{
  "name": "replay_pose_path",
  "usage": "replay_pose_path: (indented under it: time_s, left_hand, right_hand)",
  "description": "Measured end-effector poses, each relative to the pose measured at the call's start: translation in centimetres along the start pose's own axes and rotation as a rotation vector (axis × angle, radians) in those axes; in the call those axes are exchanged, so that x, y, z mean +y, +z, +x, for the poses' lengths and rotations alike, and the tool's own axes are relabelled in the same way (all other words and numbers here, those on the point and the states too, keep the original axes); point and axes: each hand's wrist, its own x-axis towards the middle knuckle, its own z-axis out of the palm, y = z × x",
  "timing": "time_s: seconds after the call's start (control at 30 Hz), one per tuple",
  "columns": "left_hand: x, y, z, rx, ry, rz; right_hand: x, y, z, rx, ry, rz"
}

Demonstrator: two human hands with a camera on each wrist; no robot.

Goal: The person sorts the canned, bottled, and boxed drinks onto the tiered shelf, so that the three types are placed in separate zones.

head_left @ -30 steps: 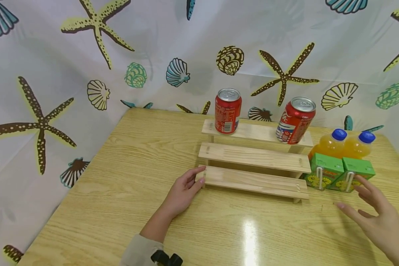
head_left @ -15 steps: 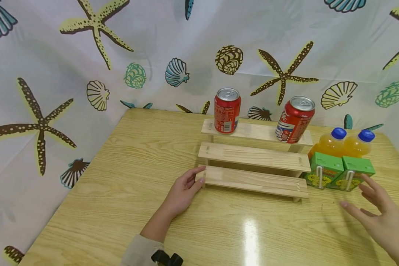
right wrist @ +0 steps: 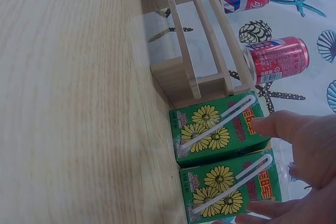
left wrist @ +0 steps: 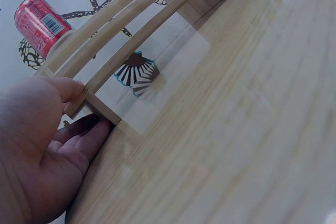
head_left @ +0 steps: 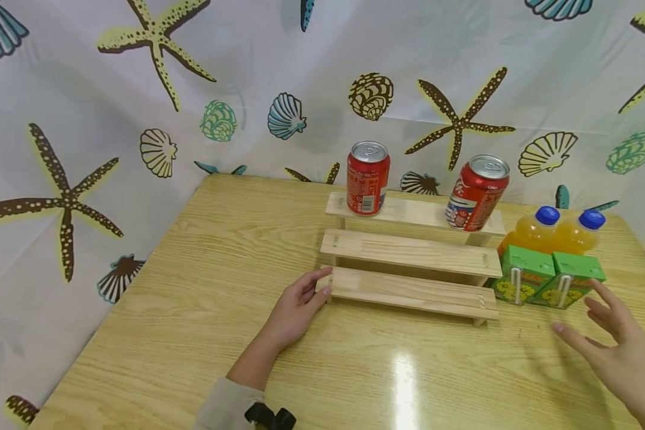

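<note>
A three-step wooden display rack [head_left: 408,249] stands on the table. My left hand [head_left: 298,307] holds the left end of its lowest step; in the left wrist view, thumb and fingers of that hand [left wrist: 42,129] lie around the step's corner and leg. On the top step stand two red cola cans, one to the left [head_left: 368,179] and one to the right [head_left: 475,194]. My right hand [head_left: 618,346], fingers spread and holding nothing, is beside two green drink cartons, the left one [head_left: 525,275] near the rack and the right one [head_left: 570,279] nearer the hand. White straws are on their fronts.
Behind the cartons stand two orange drink bottles with blue caps, one left [head_left: 537,230] and one right [head_left: 579,233], their lower parts hidden. A white cloth [head_left: 312,54] printed with starfish and shells hangs behind the wood-grain table [head_left: 204,257].
My right hand has shifted slightly to the right, away from the front of the right carton. My left hand, the rack, cans and bottles stay where they were.
</note>
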Motion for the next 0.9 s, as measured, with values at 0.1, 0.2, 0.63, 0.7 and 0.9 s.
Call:
replay_pose_path:
  time_s: [0.1,0.2,0.63,0.7,0.9]
  left_hand:
    - [0.0,0.0,0.0,0.0,-0.003,-0.002]
    - [0.0,0.0,0.0,-0.001,-0.005,-0.004]
    - [0.2,0.0,-0.1,0.003,-0.005,-0.001]
    - [0.2,0.0,-0.1,0.001,-0.003,-0.001]
    - [0.2,0.0,-0.1,0.0,-0.003,-0.007]
  right_hand:
    - [0.2,0.0,0.2,0.012,0.009,-0.003]
    - [0.5,0.1,0.3,0.026,0.016,0.004]
    - [0.6,0.1,0.8,0.043,0.056,0.051]
    - [0.6,0.1,0.8,0.052,0.051,0.057]
    - [1.3,0.2,1.0,0.087,0.007,0.076]
